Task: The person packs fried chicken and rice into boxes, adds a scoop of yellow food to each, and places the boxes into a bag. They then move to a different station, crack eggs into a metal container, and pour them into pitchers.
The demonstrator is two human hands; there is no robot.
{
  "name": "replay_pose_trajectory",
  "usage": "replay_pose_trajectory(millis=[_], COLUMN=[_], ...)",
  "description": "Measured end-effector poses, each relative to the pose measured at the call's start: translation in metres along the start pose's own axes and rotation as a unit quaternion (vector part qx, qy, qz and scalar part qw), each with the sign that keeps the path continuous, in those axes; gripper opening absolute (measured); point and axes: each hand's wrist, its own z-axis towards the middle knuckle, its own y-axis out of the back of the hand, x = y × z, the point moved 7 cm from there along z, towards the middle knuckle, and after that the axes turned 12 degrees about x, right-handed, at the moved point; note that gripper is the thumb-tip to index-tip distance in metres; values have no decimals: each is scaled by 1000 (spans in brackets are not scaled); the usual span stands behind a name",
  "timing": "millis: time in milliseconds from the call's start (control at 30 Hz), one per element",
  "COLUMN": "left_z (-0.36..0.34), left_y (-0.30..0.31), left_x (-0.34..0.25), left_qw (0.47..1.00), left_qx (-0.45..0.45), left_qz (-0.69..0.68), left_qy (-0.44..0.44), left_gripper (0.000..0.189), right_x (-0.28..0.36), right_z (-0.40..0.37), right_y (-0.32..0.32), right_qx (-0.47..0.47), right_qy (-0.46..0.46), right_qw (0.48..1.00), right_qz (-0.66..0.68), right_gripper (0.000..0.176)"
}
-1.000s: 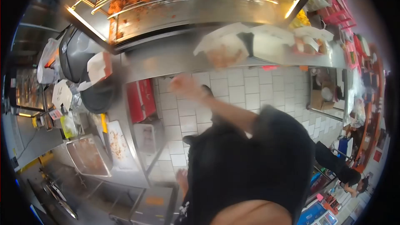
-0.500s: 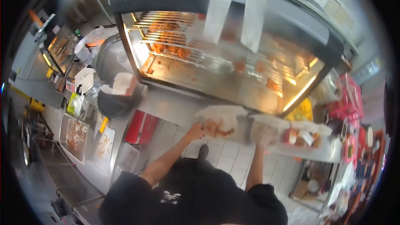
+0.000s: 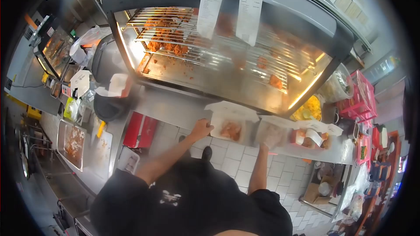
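The open white box (image 3: pixel 232 124) of fried pieces is sitting at the front edge of the steel tabletop (image 3: pixel 175 105), lid flipped back toward 12 o'clock. It is looking light and thin-walled, likely to flex and tip under its loose, greasy load, so the firmer rim corners or the base seem the safest places to grip, not the hinged lid. The left hand (image 3: pixel 201 128) is pressing against its 9 o'clock side, fingers curled shut on the rim. The right hand (image 3: pixel 270 135), pale and blurred, is resting on a second box (image 3: pixel 280 126) at 3 o'clock; how far it is opening I cannot tell. Further toward 3 o'clock a third box (image 3: pixel 313 135) is holding small cups. At 12 o'clock a lit warmer (image 3: pixel 227 61) is displaying fried food on wire racks, with two receipts (image 3: pixel 212 0) hanging from its top.
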Motion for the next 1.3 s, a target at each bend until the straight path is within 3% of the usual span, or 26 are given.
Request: replay_pose_trajectory(millis=[67,167,233,267,300,367,400,467,500,533,567,600,667,733,767,833,867,933,967,1033,1067,1133,1200,1233,1267,1300], left_z=[4,16,19,30,17,6,-19,-55,-78,-106,-138,-173,-236,-284,-287,-307,-313,-289,-278,-261,-256,-248,-263,-268,-270,-278], left_y=[-24,-73,-54,-76,-49,-55,-46,-13,-3,5,12,15,30,40,55,61,55,65,62,54,50,65,50,52,57,68], left_x=[19,58,22,42,15,29,44,58,88,124,173,220,311,387,419,470,494,539,565,610,605,592,594,592,584,571], left_qw=[990,951,973,940,951,893,883,902,895,888,860,820,746,595,597,415,409,346,343,290,256,252,249,280,311,378], left_qx=[24,66,68,77,118,141,125,170,158,147,107,68,-60,-207,-207,-359,-359,-345,-348,-392,-385,-419,-432,-448,-463,-491], left_qz=[-139,-287,-201,-309,-237,-418,-437,-395,-416,-436,-490,-537,-570,-708,-707,-814,-815,-872,-873,-869,-881,-868,-866,-848,-829,-783], left_qy=[16,97,90,120,157,88,115,32,20,6,97,185,339,320,317,193,199,7,0,-85,-100,-84,-27,-31,-41,-53], left_gripper=[31,41,47,47,47,39,39,24,19,18,20,22,23,24,24,31,31,36,36,48,53,53,55,55,55,52], right_x=[11,-8,-5,-14,-19,9,6,55,74,86,100,115,194,293,342,408,448,510,532,574,593,641,667,672,685,696], right_z=[4,4,12,18,18,19,7,-13,-36,-53,-77,-102,-145,-187,-207,-271,-290,-332,-356,-389,-395,-392,-391,-391,-379,-368], right_y=[5,-15,-17,-29,-47,15,21,77,84,79,63,48,12,1,-25,-106,-122,-174,-215,-289,-318,-383,-423,-436,-427,-412], right_qx=[-29,4,68,92,118,74,15,-107,-95,-14,44,87,138,291,383,562,609,654,657,683,653,613,541,512,483,509], right_qy=[24,17,-16,1,23,-87,-77,124,133,67,38,-4,4,11,14,41,84,138,153,75,129,200,286,313,421,428], right_qw=[996,1000,997,996,993,992,928,985,985,997,986,958,835,826,813,715,676,595,553,443,402,355,437,464,483,465], right_qz=[-77,21,35,16,-4,-54,363,60,62,33,156,273,533,483,438,412,407,446,489,576,628,677,659,652,597,585], right_gripper=[11,12,16,18,20,23,25,34,34,34,34,34,35,37,38,39,38,36,34,29,29,28,28,28,29,30])
